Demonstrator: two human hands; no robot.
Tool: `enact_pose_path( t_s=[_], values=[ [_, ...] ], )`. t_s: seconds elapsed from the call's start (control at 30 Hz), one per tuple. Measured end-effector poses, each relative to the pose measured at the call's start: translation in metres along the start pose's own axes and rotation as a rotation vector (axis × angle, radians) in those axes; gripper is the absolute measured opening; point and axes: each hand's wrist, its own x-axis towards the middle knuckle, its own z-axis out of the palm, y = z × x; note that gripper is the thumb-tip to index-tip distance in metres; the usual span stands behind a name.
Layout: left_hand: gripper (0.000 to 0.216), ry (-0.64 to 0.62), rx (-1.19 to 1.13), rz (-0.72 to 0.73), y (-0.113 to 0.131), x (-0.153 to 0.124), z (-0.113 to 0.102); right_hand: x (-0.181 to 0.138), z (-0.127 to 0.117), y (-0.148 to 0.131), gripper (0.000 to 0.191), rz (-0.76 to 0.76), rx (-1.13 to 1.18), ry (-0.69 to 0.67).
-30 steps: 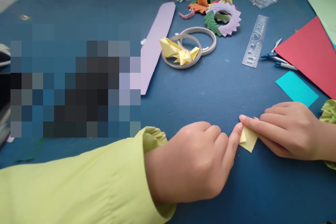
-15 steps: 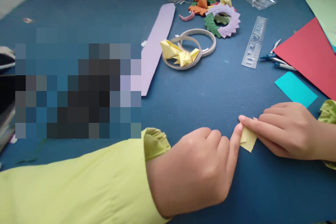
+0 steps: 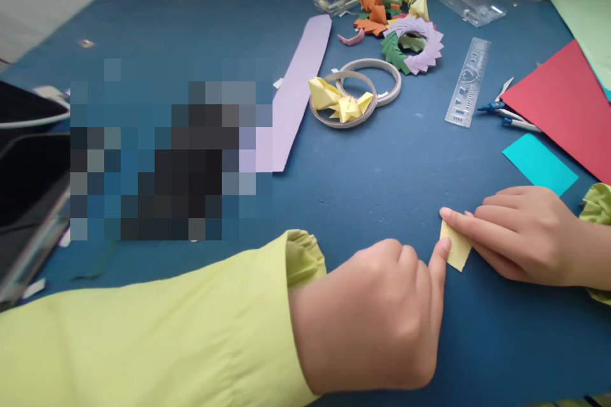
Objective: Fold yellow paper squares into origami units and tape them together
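Note:
A small folded pale-yellow paper piece [image 3: 457,249] lies on the blue table [image 3: 382,178] at the lower right. My right hand [image 3: 525,235] lies over it, its extended fingers pressing the paper flat from the right. My left hand [image 3: 382,318] is curled into a loose fist with only the index finger stretched out, and that fingertip presses the paper's left edge. Both wrists wear yellow-green sleeves.
Behind are two tape rings [image 3: 356,92] holding folded yellow pieces, a lilac paper strip [image 3: 300,89], a folded paper wreath [image 3: 413,44], a clear ruler [image 3: 468,82], a compass [image 3: 506,111], red [image 3: 568,102] and cyan [image 3: 539,165] sheets. Dark devices [image 3: 23,165] sit at left.
The view has shifted a little, so everything sits further right. My left index fingertip has slid down along the paper's left edge. The right hand keeps pressing the paper.

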Motion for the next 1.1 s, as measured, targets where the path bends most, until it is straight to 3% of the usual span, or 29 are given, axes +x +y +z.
enact_pose_path(
  t_s=[0.3,0.53,0.7,1.1],
  values=[
    [0.026,0.151,-0.203,-0.13,0.003,-0.007,0.002,0.003,-0.001,-0.002,0.026,0.012,-0.011,0.025],
    [0.029,0.147,-0.284,-0.1,-0.001,-0.01,0.008,0.004,0.001,-0.004,0.027,0.072,0.037,0.038],
    [0.03,0.047,-0.31,-0.049,-0.005,-0.009,0.003,0.004,0.001,-0.004,0.027,0.066,0.041,0.03],
    [0.028,0.077,-0.286,-0.074,-0.005,-0.009,0.005,0.004,0.0,-0.003,0.026,0.067,0.048,0.034]
  ],
)
